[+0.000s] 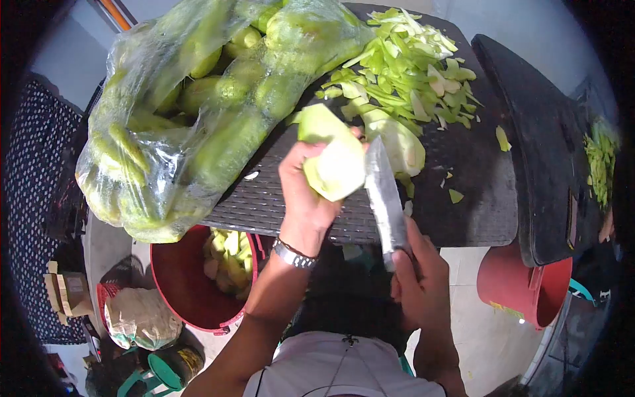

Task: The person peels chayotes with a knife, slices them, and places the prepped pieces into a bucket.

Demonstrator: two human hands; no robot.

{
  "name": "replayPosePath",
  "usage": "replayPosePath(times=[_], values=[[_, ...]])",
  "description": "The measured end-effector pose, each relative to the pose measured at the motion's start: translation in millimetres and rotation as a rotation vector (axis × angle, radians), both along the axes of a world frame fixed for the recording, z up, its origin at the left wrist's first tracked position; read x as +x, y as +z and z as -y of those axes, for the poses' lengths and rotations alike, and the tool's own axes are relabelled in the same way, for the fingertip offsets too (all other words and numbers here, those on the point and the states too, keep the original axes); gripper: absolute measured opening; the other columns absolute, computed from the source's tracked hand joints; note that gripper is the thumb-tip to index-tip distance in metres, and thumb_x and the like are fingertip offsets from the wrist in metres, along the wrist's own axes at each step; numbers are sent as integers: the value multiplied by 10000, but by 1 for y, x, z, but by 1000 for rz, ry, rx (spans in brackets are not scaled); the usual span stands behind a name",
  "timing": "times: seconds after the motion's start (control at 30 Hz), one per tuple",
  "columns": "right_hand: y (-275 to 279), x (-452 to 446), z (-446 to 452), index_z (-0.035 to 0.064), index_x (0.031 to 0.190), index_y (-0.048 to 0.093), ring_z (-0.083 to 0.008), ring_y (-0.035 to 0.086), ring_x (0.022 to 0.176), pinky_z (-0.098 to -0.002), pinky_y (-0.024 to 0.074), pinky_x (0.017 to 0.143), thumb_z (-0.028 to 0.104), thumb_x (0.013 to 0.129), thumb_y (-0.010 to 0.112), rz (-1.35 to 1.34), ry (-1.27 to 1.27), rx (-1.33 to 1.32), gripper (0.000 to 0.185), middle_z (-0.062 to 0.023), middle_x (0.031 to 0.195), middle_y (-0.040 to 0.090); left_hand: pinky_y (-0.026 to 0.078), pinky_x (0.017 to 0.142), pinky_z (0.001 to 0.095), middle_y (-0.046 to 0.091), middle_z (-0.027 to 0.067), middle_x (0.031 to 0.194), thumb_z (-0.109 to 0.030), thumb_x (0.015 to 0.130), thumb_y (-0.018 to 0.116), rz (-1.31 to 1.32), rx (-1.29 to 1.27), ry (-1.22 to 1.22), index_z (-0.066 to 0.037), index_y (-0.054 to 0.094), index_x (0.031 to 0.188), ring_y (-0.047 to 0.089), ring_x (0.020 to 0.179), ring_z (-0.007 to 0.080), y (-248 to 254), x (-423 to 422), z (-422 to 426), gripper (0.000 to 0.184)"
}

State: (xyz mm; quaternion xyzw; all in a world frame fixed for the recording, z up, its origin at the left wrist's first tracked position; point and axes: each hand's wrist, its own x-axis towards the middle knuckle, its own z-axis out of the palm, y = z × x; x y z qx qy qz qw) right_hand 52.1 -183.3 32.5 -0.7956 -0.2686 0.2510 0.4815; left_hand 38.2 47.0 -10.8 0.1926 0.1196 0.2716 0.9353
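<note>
My left hand (pixel 305 188) is closed around a pale green fruit (pixel 337 165), peeled on the side facing me and held above the dark woven tabletop (pixel 278 198). In my right hand (pixel 423 281) is a kitchen knife (pixel 387 198), gripped by the handle. Its broad blade points away from me, with the tip close beside the fruit's right side. Behind the fruit, another pale, peeled fruit (pixel 400 142) lies on the tabletop. Beyond that is a heap of green and whitish peelings (pixel 417 66).
A clear plastic bag (pixel 264 109) full of green fruits covers the table's left part. Below stands a red bucket (pixel 165 278) holding pale cut pieces (pixel 228 258). Another red bucket (pixel 509 278) is at the right, beneath a second dark table (pixel 529 132). A sack (pixel 142 317) stands lower left.
</note>
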Motion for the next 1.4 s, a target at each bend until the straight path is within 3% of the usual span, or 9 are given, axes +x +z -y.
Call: replayPosePath(times=[0.07,0.2,0.23,0.33,0.57,1.07,1.17,1.27,1.4], values=[[-4,2,2,108,1531,540,-227,644,815,-345,553,708,126,1014,638,521,66,65,527,-163,1092,577,561,957,563,671,237,1255,-347,953,571,50,-14,-12,-30,555,1366,678,1089,418,2,-5,-4,521],[-4,-7,-2,203,1496,598,-283,625,853,-398,576,766,216,979,717,428,198,54,531,-156,1093,513,558,935,614,658,251,1252,-596,1048,451,157,-125,-75,-80,542,1403,669,1095,467,9,-4,12,633],[-8,-10,-5,243,1491,606,-291,624,836,-411,579,762,216,971,727,398,214,87,535,-159,1071,512,554,942,622,658,253,1249,-587,1052,450,173,-107,-67,-77,539,1404,665,1107,476,9,-5,14,626],[-13,-19,-13,116,1433,660,-181,524,690,-323,486,661,60,978,661,421,162,118,458,-122,1042,482,551,953,636,652,256,1228,-584,1055,461,221,-106,-42,-70,526,1400,662,1122,490,7,-4,17,622],[-26,-19,-13,204,1500,599,-282,615,763,-398,559,669,145,966,713,473,195,89,549,-139,947,521,563,929,621,639,248,1232,-602,1046,481,182,-84,14,-44,518,1371,674,1064,467,6,-5,23,646],[-38,-2,-31,171,1503,594,-271,588,721,-385,540,671,132,973,681,454,159,239,538,-134,886,522,584,912,551,639,220,1260,-545,1095,349,-18,101,262,-52,490,1417,695,1048,404,8,-6,53,606],[-36,-2,-36,74,1437,648,-220,524,740,-332,467,680,77,960,639,483,121,248,478,-118,878,530,576,929,545,637,210,1258,-536,1097,352,10,119,310,-57,492,1419,682,1074,392,9,-4,53,593],[-37,1,-39,156,1479,620,-268,584,750,-373,521,683,135,972,684,495,138,285,512,-129,896,529,558,961,568,625,204,1269,-549,1086,379,57,146,311,-64,483,1430,657,1123,402,12,-4,51,603],[-33,29,-38,134,1475,619,-254,580,759,-364,508,720,143,968,698,320,282,375,514,-123,912,550,510,1012,637,584,210,1319,-618,1034,465,290,158,39,-68,462,1446,617,1188,443,16,-7,24,687]])
